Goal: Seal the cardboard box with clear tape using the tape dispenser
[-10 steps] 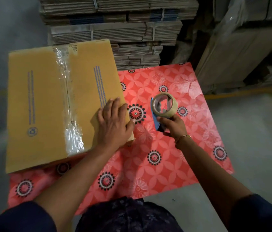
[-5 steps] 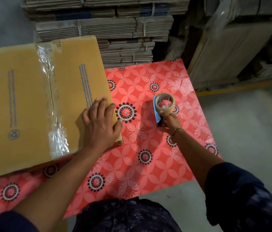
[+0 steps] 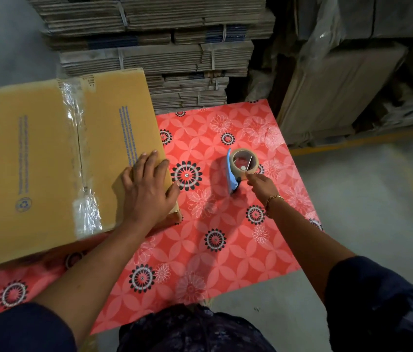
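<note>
A closed yellow-brown cardboard box (image 3: pixel 35 158) lies at the left of the table, a strip of wrinkled clear tape (image 3: pixel 78 153) running along its middle seam. My left hand (image 3: pixel 147 194) rests flat on the box's near right corner, fingers spread, thumb over the edge. To the right, the tape dispenser (image 3: pixel 241 166), blue with a roll of clear tape, stands on the table. My right hand (image 3: pixel 262 185) is just behind it, with its fingertips pinched on the dispenser's near end.
The table carries a red flower-patterned cloth (image 3: pixel 225 224). Bundled stacks of flat cardboard (image 3: pixel 162 52) rise behind it, and wrapped cartons (image 3: pixel 352 85) stand at the back right. Grey concrete floor (image 3: pixel 378 199) lies to the right.
My right hand has lowered the tape dispenser from the air onto the table. My left hand has stayed on the box corner. The camera view has shifted a little.
</note>
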Tool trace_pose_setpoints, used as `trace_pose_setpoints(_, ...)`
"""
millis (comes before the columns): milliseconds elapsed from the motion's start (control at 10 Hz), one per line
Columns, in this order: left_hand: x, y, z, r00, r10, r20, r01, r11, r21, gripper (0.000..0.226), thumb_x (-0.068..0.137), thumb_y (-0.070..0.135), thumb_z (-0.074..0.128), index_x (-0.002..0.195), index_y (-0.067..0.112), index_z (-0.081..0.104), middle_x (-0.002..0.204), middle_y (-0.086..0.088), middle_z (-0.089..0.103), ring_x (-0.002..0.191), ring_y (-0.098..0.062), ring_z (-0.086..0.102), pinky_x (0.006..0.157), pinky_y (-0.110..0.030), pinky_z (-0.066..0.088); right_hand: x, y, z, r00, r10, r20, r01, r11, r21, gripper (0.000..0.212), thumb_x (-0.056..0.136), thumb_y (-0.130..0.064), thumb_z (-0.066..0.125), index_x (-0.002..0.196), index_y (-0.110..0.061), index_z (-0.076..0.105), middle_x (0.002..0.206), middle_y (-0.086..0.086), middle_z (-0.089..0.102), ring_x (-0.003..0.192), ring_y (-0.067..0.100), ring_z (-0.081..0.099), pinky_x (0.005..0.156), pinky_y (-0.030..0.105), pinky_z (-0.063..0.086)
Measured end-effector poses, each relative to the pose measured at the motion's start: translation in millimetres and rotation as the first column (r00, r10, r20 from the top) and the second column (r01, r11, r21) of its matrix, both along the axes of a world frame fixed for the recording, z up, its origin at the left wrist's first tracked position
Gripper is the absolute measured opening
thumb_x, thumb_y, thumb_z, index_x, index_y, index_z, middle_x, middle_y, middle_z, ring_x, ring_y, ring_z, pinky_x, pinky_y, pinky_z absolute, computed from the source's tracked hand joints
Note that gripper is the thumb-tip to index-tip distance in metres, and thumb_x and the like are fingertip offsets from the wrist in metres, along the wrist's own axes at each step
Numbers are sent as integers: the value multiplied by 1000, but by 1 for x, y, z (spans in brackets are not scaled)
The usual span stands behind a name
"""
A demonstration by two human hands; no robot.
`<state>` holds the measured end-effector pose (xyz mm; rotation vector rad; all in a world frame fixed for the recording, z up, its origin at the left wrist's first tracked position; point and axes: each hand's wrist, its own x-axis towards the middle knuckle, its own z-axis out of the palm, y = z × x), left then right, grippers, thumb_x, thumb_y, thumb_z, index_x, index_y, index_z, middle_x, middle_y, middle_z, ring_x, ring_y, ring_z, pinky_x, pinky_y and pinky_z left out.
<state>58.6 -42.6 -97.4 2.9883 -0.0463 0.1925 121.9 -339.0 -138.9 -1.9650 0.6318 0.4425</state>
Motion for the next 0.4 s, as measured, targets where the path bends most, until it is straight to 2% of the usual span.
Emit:
trace_pose_setpoints(100,1,-1,5,999,1,-40,-1,1000,4,58,90,49,48,138,16,51,157,-13,45,146,-34,38,109,-57,29,-10,-10,24,995,73,62,-70,996,-50,38,96,-36,58,120,-8,65,110,8,63,103,25,56,96,43,45)
trace_pose_setpoints(200,-1,-3,9,996,12,-90,-12,1000,6,59,90,51,44,136,15,53,156,-14,46,145,-34,40,108,-57,31,-21,-19,48,976,171,132,-157,981,-110,42,95,-37,60,128,-12,61,117,4,64,110,24,58,98,41,46)
trace_pose_setpoints(300,-1,-1,21,989,5,-148,-3,1000,13,71,89,60,33,139,15,53,157,-13,45,145,-33,41,108,-57,33,-26,-22,81,933,296,204,-260,948,-185,44,95,-37,60,131,-13,59,124,10,67,114,29,61,98,41,48)
trace_pose_setpoints(400,2,3,37,989,-31,-145,30,999,-13,83,89,68,21,149,15,42,161,-12,39,148,-30,37,113,-57,30,-25,-22,115,872,383,305,-309,913,-265,45,95,-34,61,135,-13,56,133,9,63,120,25,59,95,29,43)
